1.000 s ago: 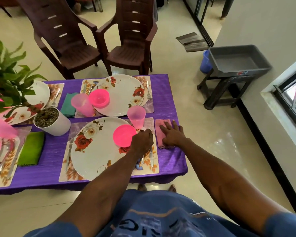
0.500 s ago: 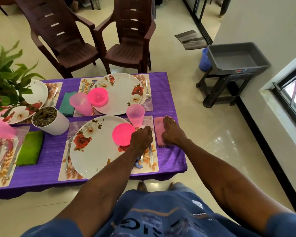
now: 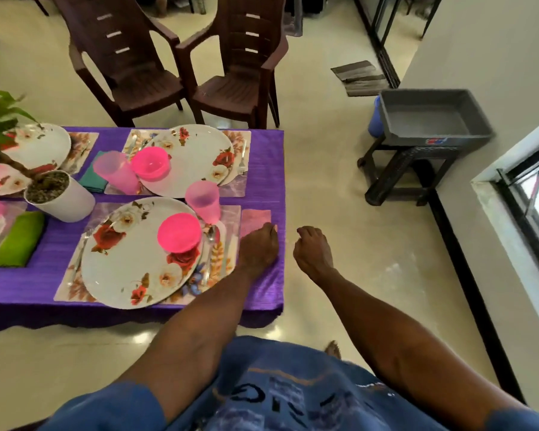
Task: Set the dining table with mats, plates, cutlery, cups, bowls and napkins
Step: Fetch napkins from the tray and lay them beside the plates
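Note:
A purple-clothed table (image 3: 265, 169) carries floral mats with plates. On the near plate (image 3: 131, 259) lies an upturned pink bowl (image 3: 179, 233), and a pink cup (image 3: 203, 202) stands behind it. A spoon (image 3: 210, 236) lies on the near mat (image 3: 231, 219) to the plate's right. My left hand (image 3: 257, 248) rests on the folded pink napkin (image 3: 256, 216) at the table's right edge, covering its near half. My right hand (image 3: 313, 253) hangs past the table edge over the floor, fingers loosely curled and holding nothing.
The far setting has a plate (image 3: 193, 154), pink bowl (image 3: 150, 163), cup (image 3: 115, 171), fork (image 3: 243, 158) and teal napkin (image 3: 92, 180). A potted plant (image 3: 59, 195) and green napkin (image 3: 19, 237) sit left. Two brown chairs (image 3: 231, 88) stand behind; a grey tub (image 3: 430, 119) on a stool is right.
My left hand moved from the cutlery beside the plate onto the pink napkin. My right hand lifted off that napkin and drew right, off the table.

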Tool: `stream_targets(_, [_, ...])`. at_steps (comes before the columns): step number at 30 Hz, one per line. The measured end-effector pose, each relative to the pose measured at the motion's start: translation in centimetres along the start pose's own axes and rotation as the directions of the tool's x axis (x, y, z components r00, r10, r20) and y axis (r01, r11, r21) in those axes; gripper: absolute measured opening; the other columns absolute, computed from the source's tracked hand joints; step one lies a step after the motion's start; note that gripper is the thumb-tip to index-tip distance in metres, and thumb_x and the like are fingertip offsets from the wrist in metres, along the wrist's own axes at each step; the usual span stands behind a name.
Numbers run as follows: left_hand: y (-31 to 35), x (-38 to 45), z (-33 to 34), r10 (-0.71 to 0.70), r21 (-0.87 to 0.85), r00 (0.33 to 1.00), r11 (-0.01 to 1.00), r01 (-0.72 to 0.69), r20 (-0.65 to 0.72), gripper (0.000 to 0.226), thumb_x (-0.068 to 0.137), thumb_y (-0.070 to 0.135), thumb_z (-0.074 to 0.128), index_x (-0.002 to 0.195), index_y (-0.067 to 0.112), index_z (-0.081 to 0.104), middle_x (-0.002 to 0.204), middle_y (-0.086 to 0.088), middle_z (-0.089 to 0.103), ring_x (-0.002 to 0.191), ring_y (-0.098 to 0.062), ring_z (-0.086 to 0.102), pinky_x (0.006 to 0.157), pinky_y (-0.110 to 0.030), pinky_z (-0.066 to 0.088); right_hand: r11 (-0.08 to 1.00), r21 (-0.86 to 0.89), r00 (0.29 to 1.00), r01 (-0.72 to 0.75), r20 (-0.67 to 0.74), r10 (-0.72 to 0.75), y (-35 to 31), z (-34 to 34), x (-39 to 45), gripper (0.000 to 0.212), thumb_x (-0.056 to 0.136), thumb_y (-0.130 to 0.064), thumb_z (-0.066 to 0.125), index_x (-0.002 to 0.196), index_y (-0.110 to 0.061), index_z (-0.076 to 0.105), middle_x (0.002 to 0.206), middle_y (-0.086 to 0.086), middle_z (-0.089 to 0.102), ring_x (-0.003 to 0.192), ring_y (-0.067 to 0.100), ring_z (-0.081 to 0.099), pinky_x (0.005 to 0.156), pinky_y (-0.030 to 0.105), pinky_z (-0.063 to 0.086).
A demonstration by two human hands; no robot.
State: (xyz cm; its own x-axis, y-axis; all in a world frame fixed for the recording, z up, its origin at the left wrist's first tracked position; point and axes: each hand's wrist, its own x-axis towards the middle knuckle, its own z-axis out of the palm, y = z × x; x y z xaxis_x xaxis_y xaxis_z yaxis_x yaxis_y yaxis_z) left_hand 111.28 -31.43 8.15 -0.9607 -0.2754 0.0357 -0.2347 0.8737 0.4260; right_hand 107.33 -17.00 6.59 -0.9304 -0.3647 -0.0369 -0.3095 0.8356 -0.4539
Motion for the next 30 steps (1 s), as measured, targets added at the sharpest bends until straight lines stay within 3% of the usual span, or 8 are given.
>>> stream_targets(4, [6.8, -1.6, 3.6, -0.005, -0.026, 1.000, 1.000, 0.005, -0.013, 0.024, 0.101, 0.023, 0.043, 0.103, 0.006, 0.061, 0.088, -0.023, 0.070, 0.083, -0.044, 0.066, 0.068, -0.043, 0.049, 0.999, -0.026, 0.998, -0.030, 0.054, 0.031, 5.9, -2.6, -1.9, 0.034, 0.088, -0.005, 0.048, 0.119, 0.000, 0.061, 0.120, 0.017, 0.063, 0.111, 0.037, 0.055, 0.094, 0.040, 0.043])
stream_targets(10, [12.6, -3.6, 8.1, -0.065, 0.011, 0.971, 0.998, 0.064, 0.232, 0.029, 0.098, 0.025, 0.045, 0.122, 0.013, 0.054, 0.114, -0.014, 0.066, 0.107, -0.036, 0.061, 0.085, -0.041, 0.047, 0.992, -0.063, 0.980, -0.112, 0.156, 0.121, 12.1, -5.6, -4.8, 0.040, 0.088, -0.007, 0.046, 0.124, -0.004, 0.061, 0.123, 0.013, 0.063, 0.114, 0.031, 0.055, 0.096, 0.035, 0.042])
stream_targets(16, [15.1, -3.6, 10.5, -0.005, 0.105, 0.905, 0.994, -0.043, 0.424, 0.044, 0.095, 0.020, 0.050, 0.137, 0.009, 0.045, 0.137, -0.013, 0.049, 0.125, -0.032, 0.045, 0.102, -0.039, 0.037, 0.983, -0.083, 0.957, -0.163, 0.227, 0.178, 15.2, -6.6, -6.6, 0.027, 0.083, -0.005, 0.046, 0.105, -0.003, 0.061, 0.109, 0.015, 0.066, 0.100, 0.035, 0.059, 0.083, 0.034, 0.043])
stream_targets(23, [16.0, -0.6, 12.2, -0.081, 0.097, 0.899, 0.994, 0.043, 0.431, 0.045, 0.095, 0.020, 0.049, 0.139, 0.008, 0.045, 0.139, -0.013, 0.049, 0.127, -0.031, 0.044, 0.104, -0.039, 0.036, 0.979, -0.036, 0.951, -0.201, 0.233, 0.204, 17.3, -7.8, -3.2, 0.036, 0.084, -0.008, 0.047, 0.118, -0.004, 0.061, 0.119, 0.015, 0.065, 0.109, 0.035, 0.059, 0.091, 0.036, 0.047])
stream_targets(30, [15.8, 4.1, 13.4, -0.155, 0.046, 0.896, 0.988, 0.150, 0.417, 0.036, 0.096, 0.021, 0.049, 0.130, 0.007, 0.055, 0.131, -0.013, 0.056, 0.120, -0.030, 0.053, 0.099, -0.037, 0.043, 0.990, -0.071, 0.938, -0.120, 0.318, 0.136, 17.5, -8.3, 2.9, 0.036, 0.088, -0.010, 0.048, 0.121, -0.004, 0.061, 0.122, 0.015, 0.064, 0.112, 0.033, 0.058, 0.092, 0.037, 0.047])
